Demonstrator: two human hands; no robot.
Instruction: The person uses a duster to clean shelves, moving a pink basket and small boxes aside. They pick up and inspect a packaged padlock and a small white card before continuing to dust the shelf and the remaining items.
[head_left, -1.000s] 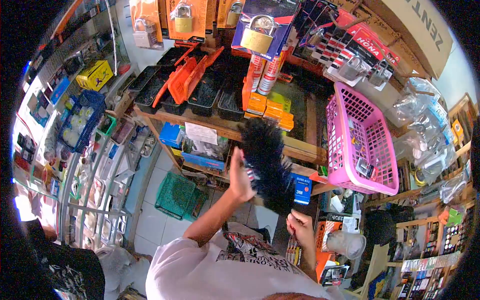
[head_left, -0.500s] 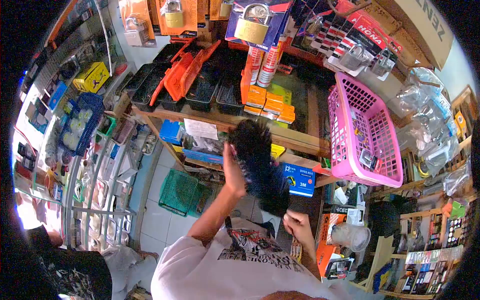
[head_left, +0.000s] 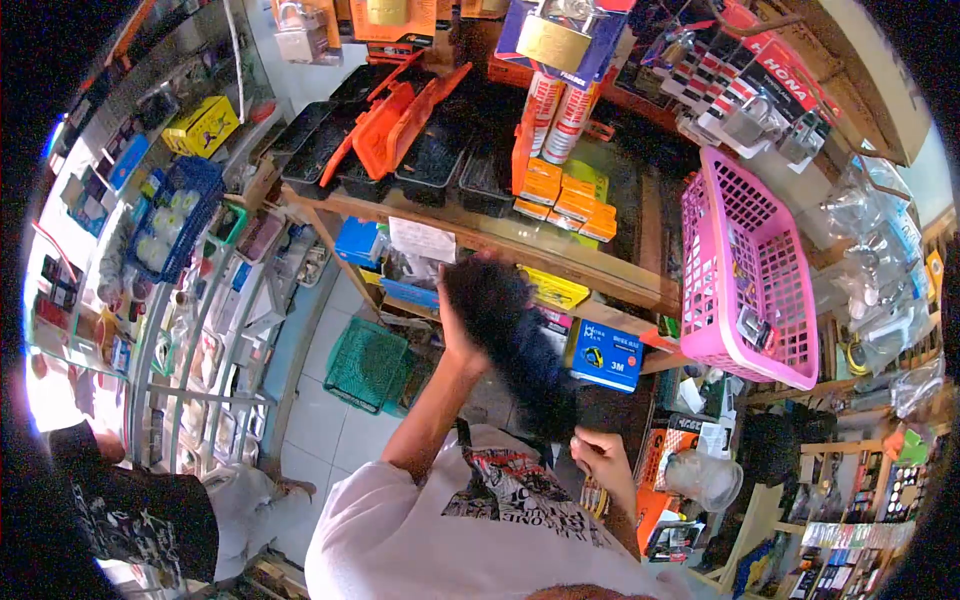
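Note:
A fluffy black feather duster (head_left: pixel 535 365) slants across the front of my body, partly blurred. My left hand (head_left: pixel 462 330) is at its upper left side, with the fingers partly hidden in the dark fluff and seemingly closed around it. At the duster's lower right end my right hand (head_left: pixel 603 458) is closed, fingers curled in a pinch on that end; the handle itself is hard to see. Just past the duster runs the wooden edge of a counter (head_left: pixel 470 235), with a blue 3M box (head_left: pixel 607 355) on the shelf under it.
Black bins (head_left: pixel 430 165) with orange lids and small orange boxes (head_left: pixel 560 200) stand on the counter. A pink basket (head_left: pixel 745 270) is to the right, padlocks (head_left: pixel 555 40) hang ahead. Below left sits a green crate (head_left: pixel 367 365). At left, another person in a black shirt (head_left: pixel 140 500) is near shelving.
The view has shifted, so the counter goods appear farther right and slightly lower. The upper part of the duster has dropped a little, and my left hand with it. My right hand keeps its end.

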